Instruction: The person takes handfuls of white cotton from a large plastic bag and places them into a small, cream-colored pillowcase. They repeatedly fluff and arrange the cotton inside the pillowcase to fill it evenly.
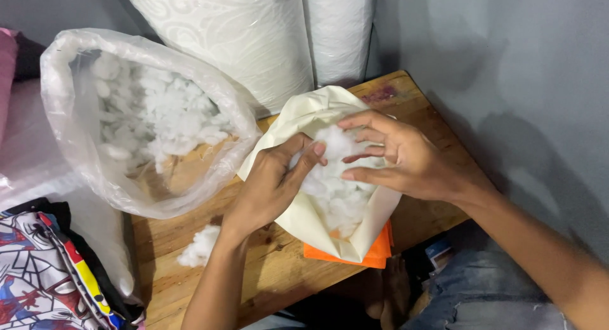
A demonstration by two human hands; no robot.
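In the head view, a cream fabric cover [304,124] lies on the wooden tabletop [279,266], its long axis running from the far edge toward the near edge, with its open mouth at the near end, facing up. White stuffing [336,190] fills that mouth. The cover rests partly on an orange cloth [368,254] at the near edge.

The left hand [269,184] comes in from the near edge, forearm angled upward, fingers curled and pinching a tuft of stuffing at the cover's mouth. The right hand [396,155] reaches in from the right, palm down, fingers bent and spread like a claw over the stuffing, their tips touching it; whether it grips any I cannot tell.

A clear plastic bag [76,133] of more stuffing lies on its side at the left edge of the tabletop, mouth toward the cover. A loose clump [200,244] sits near the left forearm. White fabric rolls [254,38] stand at the far edge against a grey wall [507,63]. Printed cloth [44,273] lies off the left corner.
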